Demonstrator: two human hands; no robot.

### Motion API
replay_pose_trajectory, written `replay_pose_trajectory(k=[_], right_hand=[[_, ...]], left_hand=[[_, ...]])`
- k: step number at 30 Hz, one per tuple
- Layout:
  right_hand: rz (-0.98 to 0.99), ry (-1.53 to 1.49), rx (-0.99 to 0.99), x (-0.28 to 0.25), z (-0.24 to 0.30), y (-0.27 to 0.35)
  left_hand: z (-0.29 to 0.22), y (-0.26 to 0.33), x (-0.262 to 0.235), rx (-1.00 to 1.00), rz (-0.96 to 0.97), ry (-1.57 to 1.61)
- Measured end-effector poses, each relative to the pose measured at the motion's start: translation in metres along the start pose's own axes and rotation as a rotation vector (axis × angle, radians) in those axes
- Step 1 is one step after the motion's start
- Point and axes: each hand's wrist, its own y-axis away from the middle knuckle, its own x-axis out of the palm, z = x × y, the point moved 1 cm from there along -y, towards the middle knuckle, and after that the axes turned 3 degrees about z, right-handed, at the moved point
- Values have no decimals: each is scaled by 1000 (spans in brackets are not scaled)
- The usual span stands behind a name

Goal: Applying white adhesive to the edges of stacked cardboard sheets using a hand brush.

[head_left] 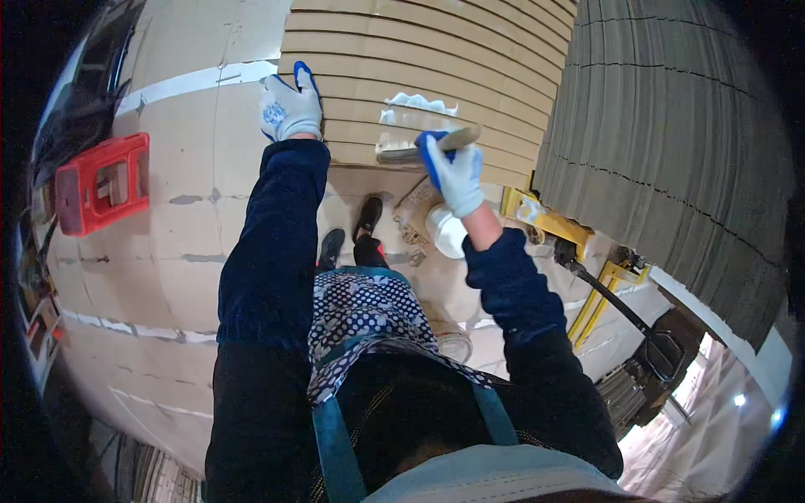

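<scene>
Layered strips of brown cardboard lie before me, their edges overlapping like steps. My right hand, in a white and blue glove, is closed around a flat brush with a pale handle. The brush head rests at the near edge of a wet white patch, which looks like glue or paint spread across several strips. At the left edge of the cardboard, my left hand, gloved the same way, lies with thumb and fingers apart. Part of its palm side is hidden.
A white bucket stands on the floor below the right hand. To the right are a yellow pallet jack with a black handle and a tall stack of grey-brown sheets. A red plastic stool sits at left.
</scene>
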Motion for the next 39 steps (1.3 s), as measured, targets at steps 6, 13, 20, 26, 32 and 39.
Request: replay_pose_trajectory(k=[6, 13, 20, 26, 32, 39], right_hand=[[-245, -325, 111, -53, -31, -165], [-223, -20, 70, -22, -52, -119], [-22, -47, 141, -11, 4, -67], [-211, -154, -171, 3, 33, -229], [-18, 13, -91, 36, 27, -95], [-63, -100, -173, 22, 49, -148]], left_hand=[[0, 4, -6, -6, -8, 3], [2, 0, -9, 7, -26, 16], [2, -2, -18, -41, 19, -1], [4, -1, -16, -16, -9, -4], [8, -4, -17, -38, 39, -20], [9, -6, -27, -38, 55, 17]])
